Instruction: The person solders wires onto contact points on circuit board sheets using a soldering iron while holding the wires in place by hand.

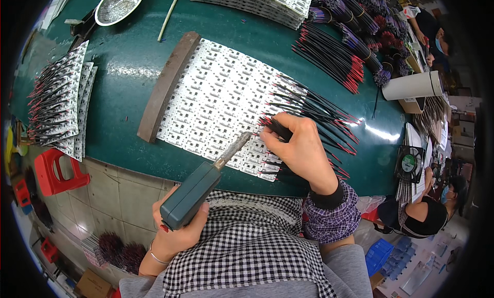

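The left hand (pixel 172 231), nearest the viewer, has its grip wrapped around a teal soldering iron (pixel 198 187) whose tip meets a white circuit-board panel (pixel 221 102) on the green worktop (pixel 128 61). The right hand (pixel 301 143) pinches black-and-red wires (pixel 319 112) against the panel's right edge.

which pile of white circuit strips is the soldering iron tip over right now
The big middle sheet of white strips, against the brown bar. The stacks at far left and top lie away from both hands.
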